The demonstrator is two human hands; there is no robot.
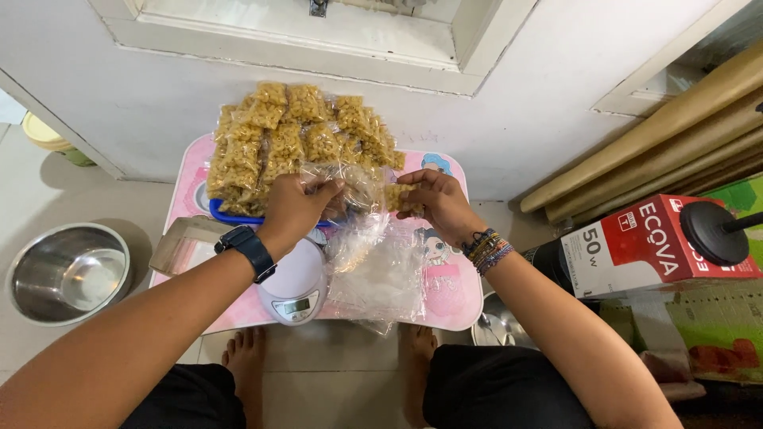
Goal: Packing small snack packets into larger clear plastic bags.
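My left hand (296,208) and my right hand (435,200) both grip a clear plastic bag (354,199) held open between them above a small pink table (457,295). The left wrist wears a dark watch, the right wrist several bead bracelets. Behind the hands, several packed bags of yellow macaroni (286,139) are piled on a blue tray (230,216). A white digital kitchen scale (296,287) sits below my left hand. Loose empty clear bags (381,282) lie on the table beside the scale.
A steel bowl (67,272) stands on the floor at left. A red and white box (660,248), a black round knob (714,230) and brown paper rolls (675,135) crowd the right. A white wall (509,111) is behind the table. My bare feet (248,357) rest under it.
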